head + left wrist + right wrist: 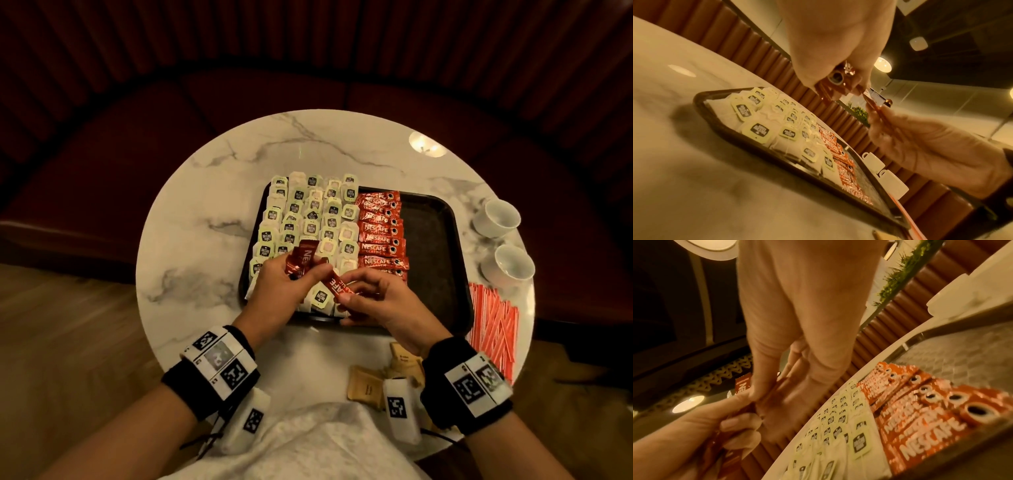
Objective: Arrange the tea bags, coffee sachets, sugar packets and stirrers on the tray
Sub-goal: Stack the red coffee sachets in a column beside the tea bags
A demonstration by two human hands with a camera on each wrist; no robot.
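A dark tray (435, 240) on the round marble table (191, 240) holds rows of tea bags (301, 219) on its left and a column of red coffee sachets (380, 233) in the middle. Above the tray's near edge, my left hand (274, 284) grips a small bunch of red coffee sachets (303, 262). My right hand (376, 298) pinches one sachet (337, 284) by its end, drawn out of that bunch. In the left wrist view the bunch (835, 82) sits in the left fingers, with the single sachet (877, 112) in the right hand. Red-and-white stirrers (493, 322) lie right of the tray. Brown sugar packets (366, 387) lie near me.
Two white cups (500, 219) stand at the table's right edge. The tray's right third (428, 260) is bare. A white cloth (318, 442) covers my lap at the table's near edge. A dark red padded bench (239, 89) curves behind the table.
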